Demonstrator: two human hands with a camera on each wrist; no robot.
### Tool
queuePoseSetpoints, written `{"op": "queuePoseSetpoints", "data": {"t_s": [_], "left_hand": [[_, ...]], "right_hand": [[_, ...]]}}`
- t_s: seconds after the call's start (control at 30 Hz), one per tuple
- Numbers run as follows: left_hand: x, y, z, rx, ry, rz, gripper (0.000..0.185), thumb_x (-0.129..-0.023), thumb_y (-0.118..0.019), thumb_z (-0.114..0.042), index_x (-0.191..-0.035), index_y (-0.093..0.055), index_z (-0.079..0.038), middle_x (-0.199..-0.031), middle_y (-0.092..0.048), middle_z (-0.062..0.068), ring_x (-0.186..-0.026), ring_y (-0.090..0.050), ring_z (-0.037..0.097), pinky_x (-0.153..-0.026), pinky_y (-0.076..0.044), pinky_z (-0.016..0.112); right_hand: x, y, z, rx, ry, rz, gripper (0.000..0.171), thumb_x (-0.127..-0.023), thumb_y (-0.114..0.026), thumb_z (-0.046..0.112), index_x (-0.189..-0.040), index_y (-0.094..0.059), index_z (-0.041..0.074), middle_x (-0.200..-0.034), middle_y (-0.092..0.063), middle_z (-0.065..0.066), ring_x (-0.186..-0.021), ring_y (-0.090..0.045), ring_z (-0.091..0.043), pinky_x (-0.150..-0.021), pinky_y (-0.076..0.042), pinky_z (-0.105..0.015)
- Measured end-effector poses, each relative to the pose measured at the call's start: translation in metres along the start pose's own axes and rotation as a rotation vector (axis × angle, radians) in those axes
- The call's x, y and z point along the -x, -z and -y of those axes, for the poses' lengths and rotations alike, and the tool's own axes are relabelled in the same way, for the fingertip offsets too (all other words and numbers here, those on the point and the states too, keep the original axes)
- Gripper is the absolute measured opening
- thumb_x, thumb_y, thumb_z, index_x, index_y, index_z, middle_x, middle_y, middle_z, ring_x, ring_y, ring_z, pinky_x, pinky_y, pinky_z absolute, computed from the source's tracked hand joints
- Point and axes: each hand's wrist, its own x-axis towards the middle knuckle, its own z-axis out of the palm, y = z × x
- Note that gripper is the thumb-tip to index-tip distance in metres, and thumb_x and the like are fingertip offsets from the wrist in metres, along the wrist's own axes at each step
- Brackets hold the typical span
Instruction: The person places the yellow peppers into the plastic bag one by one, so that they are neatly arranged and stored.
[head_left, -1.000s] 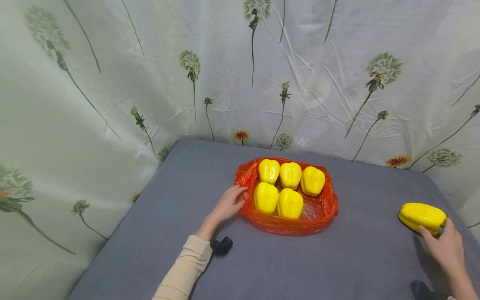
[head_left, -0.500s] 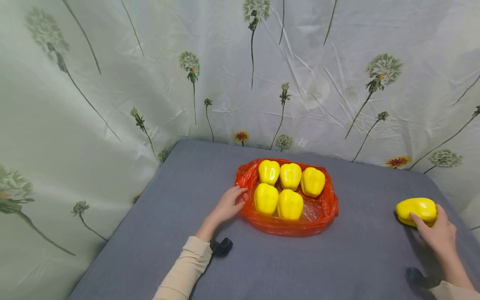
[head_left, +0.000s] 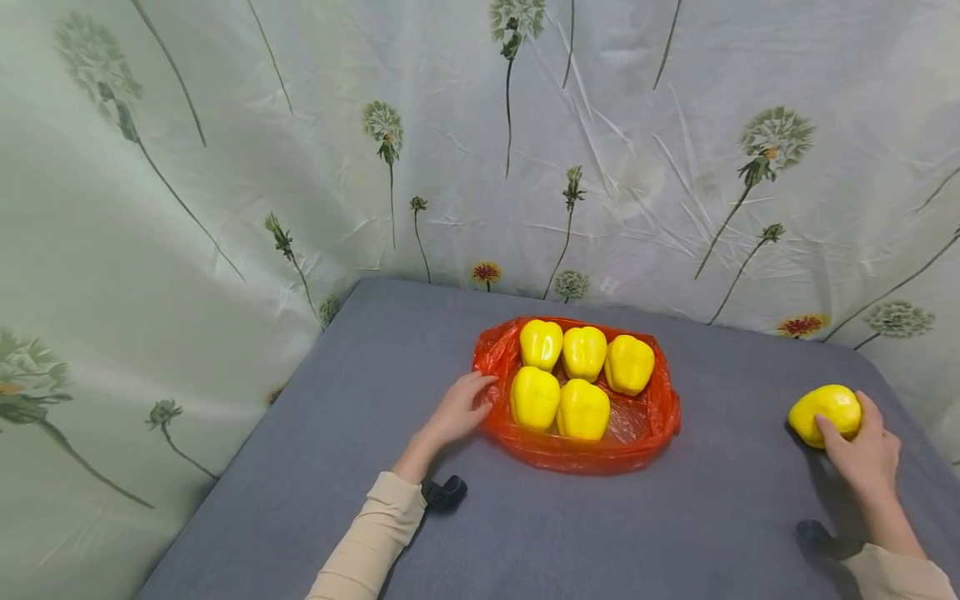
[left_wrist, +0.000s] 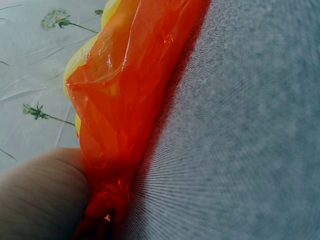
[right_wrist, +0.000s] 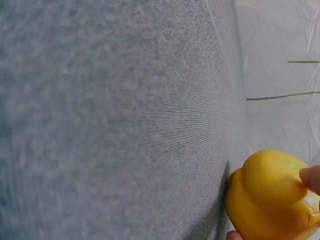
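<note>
On the right of the table, my right hand [head_left: 861, 446] grips a yellow bell pepper [head_left: 823, 415], thumb on its near side. In the right wrist view that bell pepper [right_wrist: 272, 197] shows close up, a fingertip against it. My left hand [head_left: 456, 408] touches the left end of a red plastic bag [head_left: 501, 348], its fingers relaxed and spread at the rim. The left wrist view shows the thumb [left_wrist: 45, 195] beside the gathered red plastic. Inside the opened bag several yellow bell peppers stand in two rows, among them one at the front left [head_left: 535, 398].
The grey cloth-covered table [head_left: 712, 517] extends around the bag. Behind and to the left hangs a pale curtain [head_left: 300, 167] with a dandelion print. Dark wrist devices sit on both arms, such as the left one [head_left: 446, 493].
My right hand has moved a little left and away from me, turning the bell pepper so its end faces more toward the view. The left hand and the bag have stayed in place.
</note>
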Motion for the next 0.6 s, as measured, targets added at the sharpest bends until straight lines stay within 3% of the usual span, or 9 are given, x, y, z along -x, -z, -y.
{"op": "queuePoseSetpoints", "data": {"t_s": [0.33, 0.6], "left_hand": [[-0.0004, -0.0012, 0.0012, 0.003, 0.005, 0.003, 0.043, -0.087, -0.057, -0.013, -0.129, -0.053, -0.003, -0.134, -0.052, 0.019, -0.129, -0.045, 0.035, -0.109, -0.037, 0.048], [0.0000, -0.0003, 0.0005, 0.004, -0.005, 0.001, 0.043, -0.087, -0.057, -0.012, -0.128, -0.053, -0.002, -0.132, -0.053, 0.018, -0.126, -0.047, 0.034, -0.108, -0.038, 0.047]], "right_hand": [[-0.0004, -0.0044, 0.0027, -0.028, -0.021, -0.106, 0.066, -0.093, -0.042, 0.024, -0.148, -0.013, 0.002, -0.143, -0.026, -0.036, -0.124, -0.024, -0.056, -0.100, -0.021, -0.062], [0.0022, -0.0065, 0.0000, -0.044, 0.014, -0.121, 0.064, -0.094, -0.043, 0.028, -0.149, -0.017, 0.006, -0.148, -0.026, -0.032, -0.125, -0.028, -0.056, -0.104, -0.019, -0.064]]}}
